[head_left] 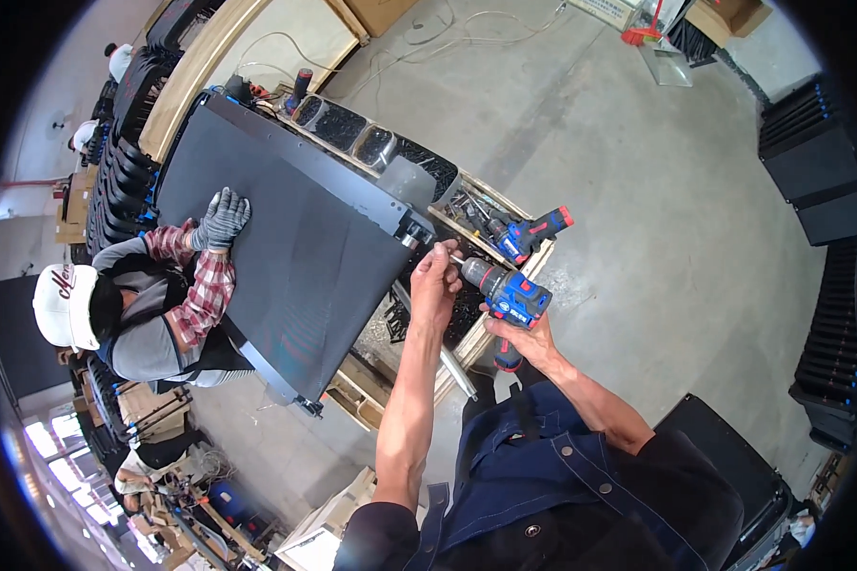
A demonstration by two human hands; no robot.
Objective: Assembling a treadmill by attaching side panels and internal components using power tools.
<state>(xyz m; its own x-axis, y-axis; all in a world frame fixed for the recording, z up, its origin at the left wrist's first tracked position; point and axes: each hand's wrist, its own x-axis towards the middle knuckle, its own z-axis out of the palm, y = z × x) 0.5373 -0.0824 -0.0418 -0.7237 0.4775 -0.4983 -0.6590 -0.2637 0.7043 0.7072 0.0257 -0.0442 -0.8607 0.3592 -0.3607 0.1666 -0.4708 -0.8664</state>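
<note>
around: co-worker's gloved hand (222,218) flat on dark panel (286,247), spare drill (528,232) in tray
L hand (435,276): fingers pinched at drill (505,293) tip
R hand (524,340): gripping drill handle

My left arm comes up from the lower edge, bare to above the elbow, stretched nearly straight with the forearm upright. My left hand (435,281) is bent at the wrist, its fingers (442,251) curled together in a pinch at the tips. My right arm enters from the lower right, elbow bent, forearm angled up and to the left. My right hand (527,340) is closed in a full grip, knuckles up, sitting just beside and below the left hand.
</note>
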